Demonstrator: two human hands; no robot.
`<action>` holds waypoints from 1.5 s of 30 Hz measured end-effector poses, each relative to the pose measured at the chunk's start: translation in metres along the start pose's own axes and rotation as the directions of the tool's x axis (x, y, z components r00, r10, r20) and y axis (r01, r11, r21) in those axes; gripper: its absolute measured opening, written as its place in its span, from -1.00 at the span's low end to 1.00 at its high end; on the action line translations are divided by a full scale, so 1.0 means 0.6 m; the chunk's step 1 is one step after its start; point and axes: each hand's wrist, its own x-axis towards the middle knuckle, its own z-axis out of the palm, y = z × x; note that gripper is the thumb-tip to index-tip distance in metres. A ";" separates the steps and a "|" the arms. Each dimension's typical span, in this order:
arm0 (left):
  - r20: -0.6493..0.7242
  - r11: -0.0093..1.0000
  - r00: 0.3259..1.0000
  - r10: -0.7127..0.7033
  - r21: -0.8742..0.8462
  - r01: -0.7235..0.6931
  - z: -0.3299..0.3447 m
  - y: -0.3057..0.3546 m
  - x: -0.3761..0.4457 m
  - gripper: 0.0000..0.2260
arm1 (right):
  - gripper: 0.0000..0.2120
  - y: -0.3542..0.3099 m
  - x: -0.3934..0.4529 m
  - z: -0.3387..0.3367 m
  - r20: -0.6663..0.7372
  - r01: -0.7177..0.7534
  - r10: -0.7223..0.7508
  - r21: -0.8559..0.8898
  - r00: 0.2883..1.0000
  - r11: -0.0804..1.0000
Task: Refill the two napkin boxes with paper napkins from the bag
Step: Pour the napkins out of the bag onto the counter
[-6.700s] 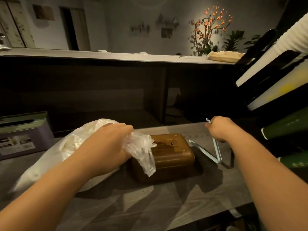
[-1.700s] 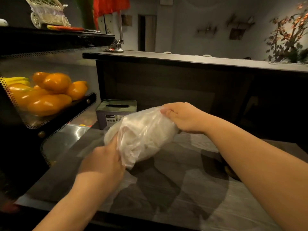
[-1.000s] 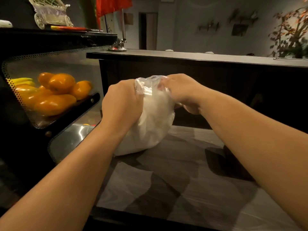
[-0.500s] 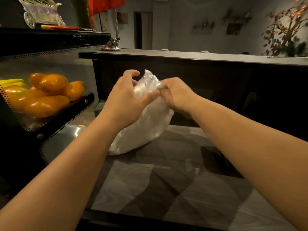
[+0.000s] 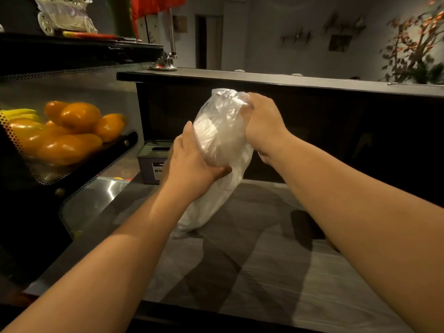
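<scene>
Both hands are on the bag, standing tilted with its bottom corner on the bench: the left hand cups and grips its side to steady it, while the right hand pinches the gathered top, likely to work it open. Just beyond the left hand waits a grey napkin box, apparently not yet refilled.

grey napkin box: right side behind left hand | napkins in bag: blurred

Counter open ahead (grey box and fruit rack crowd left).
</scene>
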 end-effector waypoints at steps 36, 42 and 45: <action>0.282 0.985 0.959 0.024 0.158 -0.072 0.037 -0.003 -0.027 0.02 | -0.61 0.050 -0.026 -0.057 0.318 -0.384 0.668 -0.621 0.673 0.683; 0.374 0.959 0.906 0.199 0.115 -0.258 0.020 -0.020 -0.038 -0.03 | -0.69 0.063 -0.062 0.006 0.442 -0.300 0.553 -0.520 0.706 0.800; 0.347 0.935 0.912 0.218 0.193 -0.297 0.010 -0.026 -0.037 -0.16 | -0.67 0.056 -0.053 0.027 0.464 -0.208 0.569 -0.621 0.679 0.756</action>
